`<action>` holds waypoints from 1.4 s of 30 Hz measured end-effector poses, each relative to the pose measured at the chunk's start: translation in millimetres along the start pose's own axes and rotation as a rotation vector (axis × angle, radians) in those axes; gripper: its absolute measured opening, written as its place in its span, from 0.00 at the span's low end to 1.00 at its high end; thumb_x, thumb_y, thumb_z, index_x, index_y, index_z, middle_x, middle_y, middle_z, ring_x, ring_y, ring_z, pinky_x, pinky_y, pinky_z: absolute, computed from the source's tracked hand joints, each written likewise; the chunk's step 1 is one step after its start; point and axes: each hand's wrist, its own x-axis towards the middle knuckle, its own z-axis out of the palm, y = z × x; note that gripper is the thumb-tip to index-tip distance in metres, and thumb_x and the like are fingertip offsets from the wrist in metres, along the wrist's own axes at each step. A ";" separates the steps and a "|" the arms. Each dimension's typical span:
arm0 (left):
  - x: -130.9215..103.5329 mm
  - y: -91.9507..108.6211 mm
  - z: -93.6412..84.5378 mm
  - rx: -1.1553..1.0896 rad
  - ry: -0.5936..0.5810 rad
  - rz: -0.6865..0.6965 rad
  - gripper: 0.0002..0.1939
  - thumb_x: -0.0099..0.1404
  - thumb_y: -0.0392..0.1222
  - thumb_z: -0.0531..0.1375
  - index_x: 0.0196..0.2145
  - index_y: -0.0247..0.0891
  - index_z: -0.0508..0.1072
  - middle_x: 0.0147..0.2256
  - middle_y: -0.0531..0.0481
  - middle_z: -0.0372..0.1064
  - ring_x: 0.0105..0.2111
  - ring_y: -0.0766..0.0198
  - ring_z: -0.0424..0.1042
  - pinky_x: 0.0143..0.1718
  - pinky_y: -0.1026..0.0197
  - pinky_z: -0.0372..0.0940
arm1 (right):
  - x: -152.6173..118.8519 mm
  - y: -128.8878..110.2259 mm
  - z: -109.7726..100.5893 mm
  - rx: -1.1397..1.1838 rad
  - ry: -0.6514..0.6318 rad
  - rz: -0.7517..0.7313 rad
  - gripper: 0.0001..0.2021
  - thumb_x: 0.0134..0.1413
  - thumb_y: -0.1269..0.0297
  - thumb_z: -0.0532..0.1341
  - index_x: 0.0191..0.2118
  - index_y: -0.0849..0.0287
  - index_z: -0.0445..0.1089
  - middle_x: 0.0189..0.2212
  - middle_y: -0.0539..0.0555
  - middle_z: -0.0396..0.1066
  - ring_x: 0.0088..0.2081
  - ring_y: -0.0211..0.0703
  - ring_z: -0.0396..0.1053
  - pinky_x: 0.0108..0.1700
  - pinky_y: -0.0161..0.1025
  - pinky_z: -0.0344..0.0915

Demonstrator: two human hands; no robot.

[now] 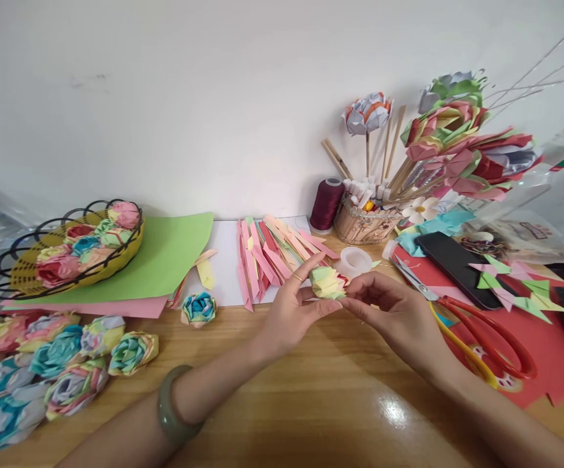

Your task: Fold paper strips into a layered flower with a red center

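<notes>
A small folded paper flower [328, 283], yellow and green with some red at its right side, is held up over the table between both hands. My left hand [295, 305] grips it from the left, thumb below and fingers around the far side. From the right, the thumb and fingertips of my right hand [393, 311] pinch its edge. Just behind the flower stands a small clear plastic cup [356, 260]. Folded paper strips [267, 257], mostly pink, lie on a white sheet [222, 242] beyond my left hand.
Finished paper flowers [57, 351] crowd the left, below a yellow basket [135, 242] on green paper [184, 250]. A blue paper flower [199, 309] sits alone. Scissors [494, 331], a black phone [457, 270], a thread spool [328, 205] and a wooden pot [367, 224] stand or lie at right.
</notes>
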 end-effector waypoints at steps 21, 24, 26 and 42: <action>-3.7 -6.1 -0.4 0.250 0.104 0.131 0.30 0.53 0.41 0.62 0.54 0.50 0.60 0.52 0.48 0.58 0.48 0.59 0.62 0.51 0.55 0.59 | 2.1 -1.1 -3.9 -0.063 -0.124 0.117 0.13 0.47 0.53 0.60 0.28 0.60 0.69 0.26 0.53 0.72 0.28 0.41 0.69 0.29 0.36 0.66; -3.8 -4.1 0.6 0.229 0.077 0.106 0.28 0.54 0.41 0.61 0.53 0.49 0.61 0.53 0.49 0.60 0.47 0.59 0.63 0.49 0.55 0.60 | -1.0 -3.9 -2.2 -0.234 -0.051 0.018 0.12 0.50 0.56 0.57 0.26 0.60 0.69 0.22 0.52 0.71 0.24 0.39 0.67 0.25 0.35 0.63; -3.4 -3.2 0.9 0.225 0.068 0.079 0.27 0.55 0.42 0.61 0.53 0.47 0.62 0.53 0.49 0.61 0.44 0.59 0.66 0.47 0.56 0.62 | -3.3 -5.3 -0.9 -0.327 -0.006 -0.065 0.10 0.51 0.59 0.57 0.27 0.60 0.69 0.21 0.51 0.70 0.23 0.38 0.65 0.23 0.34 0.61; -0.6 -3.2 -0.4 0.198 0.044 -0.040 0.28 0.53 0.44 0.62 0.52 0.41 0.63 0.38 0.47 0.70 0.38 0.58 0.68 0.42 0.56 0.63 | -3.1 -5.8 0.1 -0.514 0.062 -0.348 0.04 0.48 0.72 0.55 0.27 0.58 0.65 0.19 0.49 0.68 0.20 0.35 0.65 0.21 0.32 0.62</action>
